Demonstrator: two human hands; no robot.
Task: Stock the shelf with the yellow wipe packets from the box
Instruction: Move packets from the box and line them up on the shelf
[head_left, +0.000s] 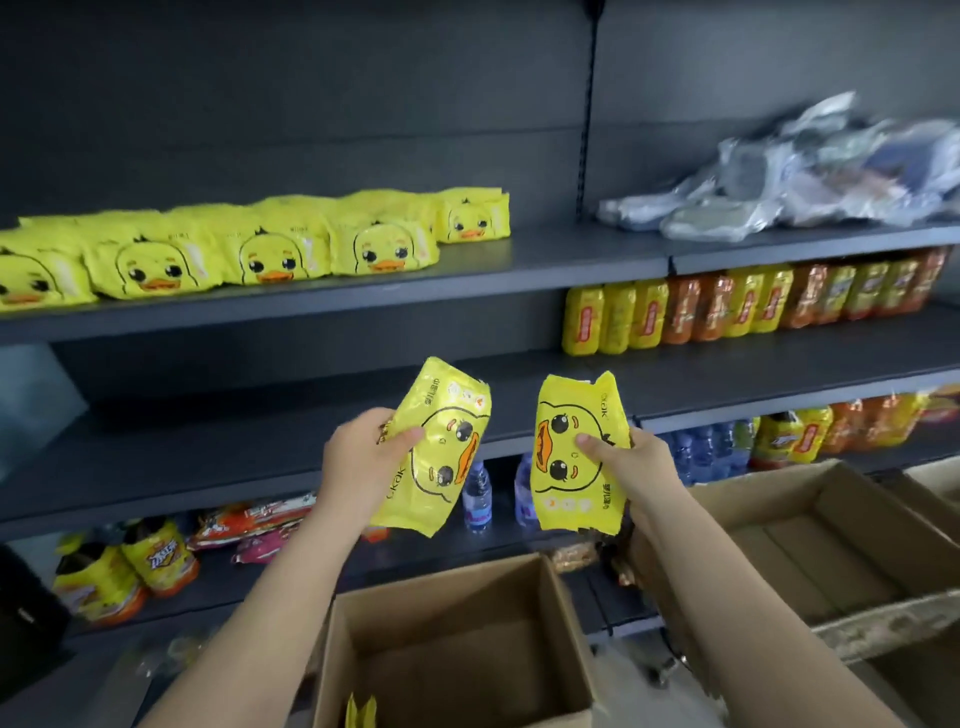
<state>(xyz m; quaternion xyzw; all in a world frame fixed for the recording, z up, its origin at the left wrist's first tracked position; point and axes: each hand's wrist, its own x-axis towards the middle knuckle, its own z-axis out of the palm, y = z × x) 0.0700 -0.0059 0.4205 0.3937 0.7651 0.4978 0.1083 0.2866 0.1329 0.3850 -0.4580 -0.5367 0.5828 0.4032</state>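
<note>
The carrying step is in hand; both hands are raised at the centre of the frame, between the box and the shelf, each with one yellow wipe packet. The left hand (358, 457) grips the left packet (441, 447) by its long edge, thumb laid across the duck face, fingers curled behind; the right hand (631, 460) grips the right packet (571, 452) the same way, thumb on the printed front. Both packets stand on end, leaning slightly apart at the top; neither touches a shelf, and they hang in front of the middle boards, well below the stocked level.

The top shelf (545, 265) already carries a row of packets (270, 249) in the upper left of the frame, duck faces forward; the row ends near the centre, and bare board runs on to the right of its last packet. The open box (452, 639) sits at the bottom centre; one yellow corner (360, 712) shows at its lower edge, so I judge that at least one packet remains inside.

The next move, as I judge it, calls for lifting both packets to that bare stretch; turning them so the ducks sit upright and face forward like the rest; setting them down just beside the last packet and letting go. The packs look soft and crinkly, so they would probably slump if left on end.
</note>
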